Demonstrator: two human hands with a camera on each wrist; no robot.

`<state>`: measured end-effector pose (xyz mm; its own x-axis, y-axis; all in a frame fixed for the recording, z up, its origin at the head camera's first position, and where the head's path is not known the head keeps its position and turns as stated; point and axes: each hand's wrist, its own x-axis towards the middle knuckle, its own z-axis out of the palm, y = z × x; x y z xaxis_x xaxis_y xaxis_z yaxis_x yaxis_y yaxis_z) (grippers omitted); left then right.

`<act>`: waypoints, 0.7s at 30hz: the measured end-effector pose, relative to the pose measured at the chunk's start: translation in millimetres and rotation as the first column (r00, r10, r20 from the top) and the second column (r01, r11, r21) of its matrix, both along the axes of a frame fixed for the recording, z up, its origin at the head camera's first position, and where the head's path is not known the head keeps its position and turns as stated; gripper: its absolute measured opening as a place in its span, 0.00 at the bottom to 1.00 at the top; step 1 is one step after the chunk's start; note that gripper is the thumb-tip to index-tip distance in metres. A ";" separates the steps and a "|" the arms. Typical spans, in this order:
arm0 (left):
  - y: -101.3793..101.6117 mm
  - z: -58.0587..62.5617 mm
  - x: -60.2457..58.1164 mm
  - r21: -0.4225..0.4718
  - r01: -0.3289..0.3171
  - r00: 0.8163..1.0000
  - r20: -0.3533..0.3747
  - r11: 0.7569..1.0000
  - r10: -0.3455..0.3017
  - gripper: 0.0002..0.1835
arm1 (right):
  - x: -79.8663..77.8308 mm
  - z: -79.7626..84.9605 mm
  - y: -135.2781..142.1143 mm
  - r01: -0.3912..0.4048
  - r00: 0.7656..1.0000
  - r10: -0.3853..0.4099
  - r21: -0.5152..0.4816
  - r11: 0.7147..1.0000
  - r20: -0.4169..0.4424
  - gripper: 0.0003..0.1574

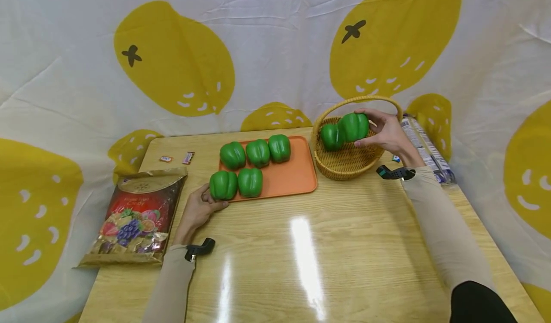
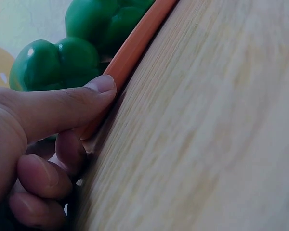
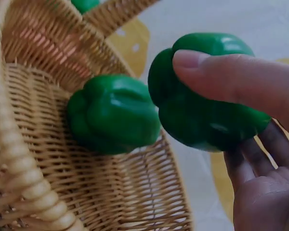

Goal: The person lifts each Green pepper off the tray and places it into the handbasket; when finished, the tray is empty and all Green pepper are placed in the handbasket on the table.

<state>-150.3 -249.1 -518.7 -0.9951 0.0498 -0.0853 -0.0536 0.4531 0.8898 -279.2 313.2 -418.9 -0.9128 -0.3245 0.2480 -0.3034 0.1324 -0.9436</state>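
My right hand grips a green bell pepper over the wicker basket, thumb on one side and fingers on the other. Inside the basket lies another green bell pepper, close beside the held one in the head view. At the left, my left hand pinches the near-left corner of an orange tray. In the left wrist view the thumb presses on the tray's rim, with the other fingers curled below. Several green bell peppers sit in two rows on the tray's left part.
A bag of fruit candy lies at the table's left, with two small wrapped candies behind it. Right of the basket is a silvery printed packet. The basket's tall handle arches over its opening. A lemon-print cloth hangs behind the table.
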 end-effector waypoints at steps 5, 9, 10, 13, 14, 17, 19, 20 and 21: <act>1.0 -1.5 -0.2 0.003 0.011 1.000 -0.001 1.000 -0.011 0.42 | -8.6 -7.0 3.6 0.049 0.996 -0.055 0.098 0.994 0.063 0.56; 1.2 -1.7 0.1 0.013 0.012 1.000 0.003 1.000 -0.012 0.42 | -12.4 -9.8 5.0 0.064 0.993 -0.080 0.171 0.983 0.084 0.57; 1.2 -1.6 0.2 0.012 0.012 1.000 0.002 1.000 -0.012 0.42 | -13.1 -9.6 4.8 0.067 0.993 -0.084 0.188 0.980 0.084 0.57; 1.0 -1.4 0.4 0.013 0.010 1.000 0.000 1.000 -0.010 0.42 | -15.2 -7.8 3.9 0.071 0.992 -0.094 0.234 0.970 0.088 0.58; 0.9 -1.5 0.4 0.012 0.009 1.000 0.000 1.000 -0.009 0.42 | -16.0 -7.1 3.7 0.075 0.991 -0.100 0.250 0.965 0.089 0.58; 0.6 -1.9 0.0 0.009 0.007 1.000 0.001 1.000 -0.007 0.42 | -18.3 -4.7 3.1 0.086 0.987 -0.120 0.285 0.955 0.103 0.57; 0.3 -2.2 -0.5 0.005 0.003 1.000 0.003 1.000 -0.003 0.43 | -20.1 -4.0 3.2 0.089 0.985 -0.130 0.307 0.948 0.114 0.57; 0.2 -2.4 -0.7 0.003 0.000 1.000 0.005 1.000 0.000 0.43 | -21.1 -4.0 3.3 0.088 0.984 -0.132 0.313 0.946 0.122 0.57; 0.1 -2.6 -1.0 0.000 -0.001 1.000 0.005 1.000 0.001 0.43 | -22.0 -4.0 3.3 0.085 0.983 -0.133 0.317 0.944 0.130 0.58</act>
<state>-151.4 -249.0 -521.2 -0.9947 0.0489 -0.0907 -0.0588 0.4534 0.8894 -301.2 316.6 -422.9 -0.9655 -0.2600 0.0113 -0.1313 0.4491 -0.8838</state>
